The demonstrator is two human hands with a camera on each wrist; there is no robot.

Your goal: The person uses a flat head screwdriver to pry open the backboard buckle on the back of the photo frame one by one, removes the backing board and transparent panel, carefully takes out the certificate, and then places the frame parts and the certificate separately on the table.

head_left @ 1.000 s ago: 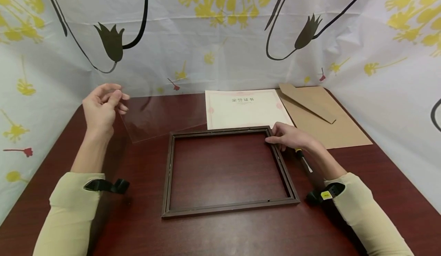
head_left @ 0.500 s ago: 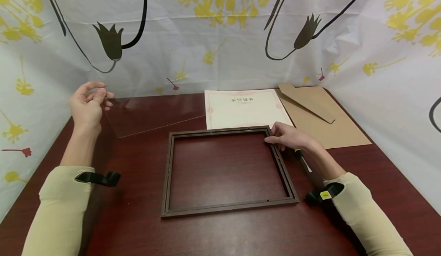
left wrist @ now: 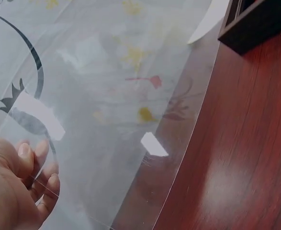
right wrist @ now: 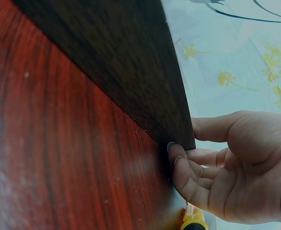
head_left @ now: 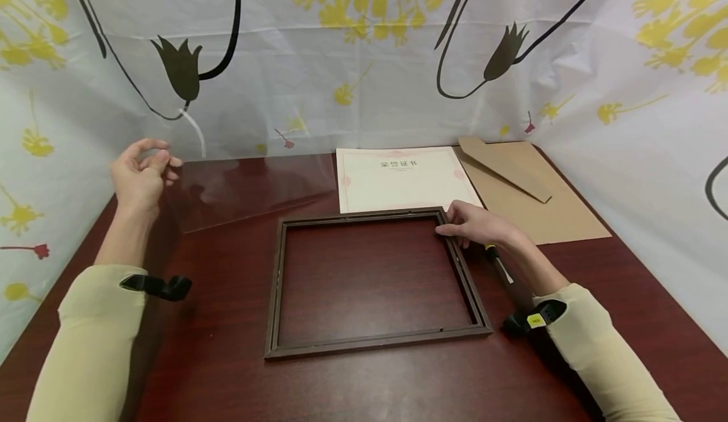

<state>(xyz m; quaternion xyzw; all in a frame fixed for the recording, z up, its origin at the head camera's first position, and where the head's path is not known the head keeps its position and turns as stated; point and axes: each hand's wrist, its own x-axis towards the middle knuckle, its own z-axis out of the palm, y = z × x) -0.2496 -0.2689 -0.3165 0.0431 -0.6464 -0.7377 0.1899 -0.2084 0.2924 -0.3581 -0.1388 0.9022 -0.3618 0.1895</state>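
Note:
My left hand (head_left: 139, 179) pinches the near-left edge area of a clear flexible sheet (head_left: 256, 191) and holds that side up off the table. Glare marks the sheet (left wrist: 102, 124) in the left wrist view, where thumb and fingers meet on its edge. A dark brown picture frame (head_left: 375, 343) lies flat in the middle of the table. At its far right corner my right hand (head_left: 480, 225) grips the bar, thumb on top. From the right wrist view, the fingertips curl at the outer side of the frame (right wrist: 126, 72), near its corner.
A certificate (head_left: 406, 188) lies behind the frame, close to the sheet's right end. Right of it is a brown backing board (head_left: 560, 201) with a stand flap (head_left: 506, 170). A screwdriver (head_left: 502, 265) lies beneath the right wrist. A patterned curtain (head_left: 364, 62) stands behind.
My left hand has moved left, drawing the clear sheet left with it, away from the frame. The right hand and the frame have stayed in place.

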